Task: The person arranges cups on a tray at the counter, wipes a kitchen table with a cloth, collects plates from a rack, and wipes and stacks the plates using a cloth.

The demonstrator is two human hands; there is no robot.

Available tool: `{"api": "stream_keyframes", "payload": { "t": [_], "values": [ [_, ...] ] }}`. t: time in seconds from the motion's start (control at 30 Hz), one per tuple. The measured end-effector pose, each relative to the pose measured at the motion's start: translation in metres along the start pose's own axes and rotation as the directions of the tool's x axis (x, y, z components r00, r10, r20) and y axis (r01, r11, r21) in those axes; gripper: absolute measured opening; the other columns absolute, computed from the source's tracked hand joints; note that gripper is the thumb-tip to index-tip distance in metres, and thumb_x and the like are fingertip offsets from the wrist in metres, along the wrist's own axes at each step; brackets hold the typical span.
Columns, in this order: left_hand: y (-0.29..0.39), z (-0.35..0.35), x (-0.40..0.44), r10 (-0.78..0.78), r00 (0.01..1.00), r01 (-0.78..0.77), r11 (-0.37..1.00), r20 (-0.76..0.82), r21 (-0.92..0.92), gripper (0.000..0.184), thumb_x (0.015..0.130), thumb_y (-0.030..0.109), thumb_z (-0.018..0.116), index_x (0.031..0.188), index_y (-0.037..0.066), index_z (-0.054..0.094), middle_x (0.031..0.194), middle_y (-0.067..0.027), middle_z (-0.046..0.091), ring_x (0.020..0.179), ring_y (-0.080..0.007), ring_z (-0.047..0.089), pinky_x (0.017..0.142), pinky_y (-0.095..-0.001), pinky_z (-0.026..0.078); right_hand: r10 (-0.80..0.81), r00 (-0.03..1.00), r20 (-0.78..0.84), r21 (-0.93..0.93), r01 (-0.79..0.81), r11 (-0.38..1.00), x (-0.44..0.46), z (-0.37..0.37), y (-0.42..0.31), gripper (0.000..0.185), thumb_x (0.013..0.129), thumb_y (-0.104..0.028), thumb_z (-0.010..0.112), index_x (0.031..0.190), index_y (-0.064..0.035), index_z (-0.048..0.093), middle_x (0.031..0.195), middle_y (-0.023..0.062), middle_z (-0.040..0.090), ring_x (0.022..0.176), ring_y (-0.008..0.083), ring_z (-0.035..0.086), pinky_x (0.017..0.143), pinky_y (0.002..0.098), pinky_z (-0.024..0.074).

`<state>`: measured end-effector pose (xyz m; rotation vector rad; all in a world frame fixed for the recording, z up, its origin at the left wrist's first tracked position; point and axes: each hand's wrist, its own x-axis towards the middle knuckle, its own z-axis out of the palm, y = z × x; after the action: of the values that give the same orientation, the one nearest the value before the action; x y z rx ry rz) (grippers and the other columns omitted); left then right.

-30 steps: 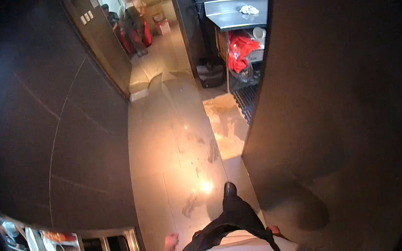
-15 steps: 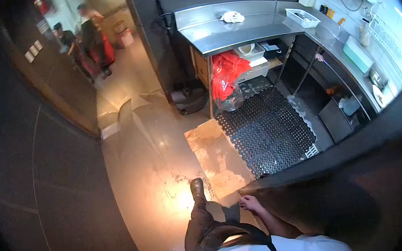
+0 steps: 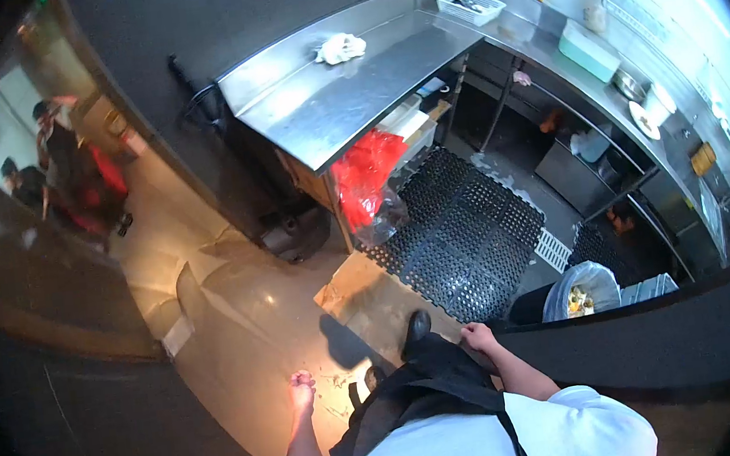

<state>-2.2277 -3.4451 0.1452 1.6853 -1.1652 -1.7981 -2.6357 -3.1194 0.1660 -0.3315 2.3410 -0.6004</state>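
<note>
Hands: left hand (image 3: 301,392), right hand (image 3: 479,337) loosely closed | right beside wall edge (image 3: 572,331) | floor (image 3: 248,338) stretches ahead-left

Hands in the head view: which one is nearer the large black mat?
Your right hand, beside the near edge of the large black mat. Your left hand is farther off, above the beige floor.

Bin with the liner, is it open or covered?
Open: no lid covers the bin, and scraps show inside its liner.
</note>
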Motion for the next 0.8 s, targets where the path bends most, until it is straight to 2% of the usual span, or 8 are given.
{"api": "stream_keyframes", "payload": {
  "t": [0.2,0.27,0.3,0.43,0.5,0.53,0.63,0.8],
  "values": [
    [-0.022,0.08,0.103,-0.079,0.984,-0.039,0.785,0.161,0.619,0.025,0.092,0.025,0.063,0.102,0.004,0.071,0.093,-0.01,0.071,0.086,-0.0205,0.066,0.078,-0.0354,0.052,0.27,0.963,0.003,-0.025,-0.27,0.962,0.082,0.004,0.054,0.03,0.09,-0.032,0.061,0.104,-0.0084,0.073,0.102,0.016,0.073,0.098,0.0292,0.069,0.09,0.0394,0.0522],
    [0.013,0.119,0.097,-0.141,0.939,-0.172,0.599,0.314,0.782,0.03,0.091,0.03,0.064,0.1,0.004,0.074,0.098,-0.015,0.073,0.094,-0.0223,0.068,0.082,-0.0376,0.053,0.139,0.99,-0.034,-0.025,-0.14,0.99,0.109,0.012,0.095,0.029,0.09,-0.03,0.059,0.097,-0.006,0.074,0.088,0.0158,0.073,0.079,0.0275,0.071,0.072,0.0417,0.0563],
    [0.059,0.152,0.074,-0.284,0.936,-0.024,0.535,0.207,0.844,0.027,0.091,0.026,0.062,0.101,0.004,0.074,0.101,-0.0161,0.073,0.096,-0.0248,0.068,0.084,-0.0379,0.053,0.152,0.975,0.163,-0.08,-0.141,0.987,0.132,0.005,0.11,0.028,0.09,-0.03,0.059,0.09,-0.0048,0.073,0.079,0.0143,0.07,0.066,0.0253,0.067,0.06,0.0411,0.0533],
    [0.098,0.238,0.12,-0.319,0.887,-0.15,0.485,0.334,0.861,0.027,0.091,0.026,0.063,0.101,0.004,0.074,0.1,-0.0155,0.073,0.095,-0.0243,0.068,0.083,-0.0375,0.052,0.383,0.911,0.15,0.171,-0.406,0.898,0.167,-0.063,0.097,0.03,0.092,-0.028,0.057,0.074,-0.006,0.066,0.06,0.0084,0.061,0.043,0.0205,0.055,0.039,0.037,0.0415],
    [0.123,0.29,0.151,-0.313,0.871,-0.199,0.482,0.38,0.853,0.027,0.091,0.026,0.063,0.101,0.004,0.074,0.099,-0.0151,0.073,0.094,-0.024,0.068,0.083,-0.0373,0.052,0.275,0.96,-0.055,0.316,-0.245,0.917,0.217,-0.097,0.082,0.033,0.094,-0.029,0.054,0.071,-0.0075,0.065,0.054,0.0065,0.057,0.036,0.0202,0.049,0.032,0.0383,0.037],
    [0.133,0.315,0.167,-0.307,0.862,-0.221,0.486,0.402,0.846,0.027,0.091,0.026,0.063,0.101,0.004,0.074,0.099,-0.0149,0.073,0.094,-0.0238,0.068,0.083,-0.0372,0.052,0.261,0.962,0.081,0.156,-0.27,0.95,0.245,-0.124,0.089,0.035,0.096,-0.031,0.051,0.073,-0.0072,0.064,0.057,0.0065,0.057,0.038,0.0206,0.05,0.032,0.0396,0.038],
    [0.165,0.395,0.208,-0.295,0.849,-0.241,0.523,0.439,0.817,0.026,0.091,0.026,0.063,0.101,0.003,0.074,0.098,-0.0144,0.072,0.093,-0.0234,0.068,0.082,-0.0369,0.052,0.434,0.895,-0.101,0.599,-0.294,0.745,0.29,-0.204,0.021,0.03,0.097,-0.027,0.051,0.085,-0.0044,0.067,0.067,0.0056,0.063,0.052,0.0169,0.057,0.044,0.0295,0.0457],
    [0.191,0.515,0.26,-0.311,0.82,-0.265,0.537,0.48,0.801,0.026,0.091,0.025,0.064,0.1,0.003,0.074,0.096,-0.0136,0.072,0.092,-0.0227,0.067,0.081,-0.0365,0.052,0.428,0.899,0.087,0.87,-0.279,0.407,0.41,-0.265,0.017,0.026,0.099,-0.03,0.056,0.11,-0.0067,0.062,0.088,0.0067,0.07,0.069,0.0156,0.064,0.054,0.0271,0.049]
  ]
}}
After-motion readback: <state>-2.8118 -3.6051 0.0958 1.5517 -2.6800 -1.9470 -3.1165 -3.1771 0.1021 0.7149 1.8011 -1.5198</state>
